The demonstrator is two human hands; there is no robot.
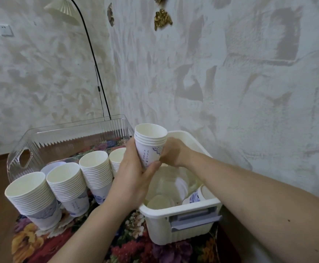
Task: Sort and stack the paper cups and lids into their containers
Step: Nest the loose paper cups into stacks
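Above white bin (181, 223) | cup stack (149, 143) gripped by left hand (134, 175) | right hand (172, 152) behind

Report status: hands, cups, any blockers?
Left hand and right hand both grip a short cup stack above the white bin. Four stacks stand left. Nothing blocking.

- The short stack of cups (151, 143) you hold is white with blue floral print and dark script.
- The four cup stacks (65, 185) to your left are white, with the same blue motif low down.
- Your lid bin (183, 224) is cream with a grey handle.
- The ribbed container (75, 135) is clear.
- The desk cloth (46, 243) is floral: red, yellow, purple.
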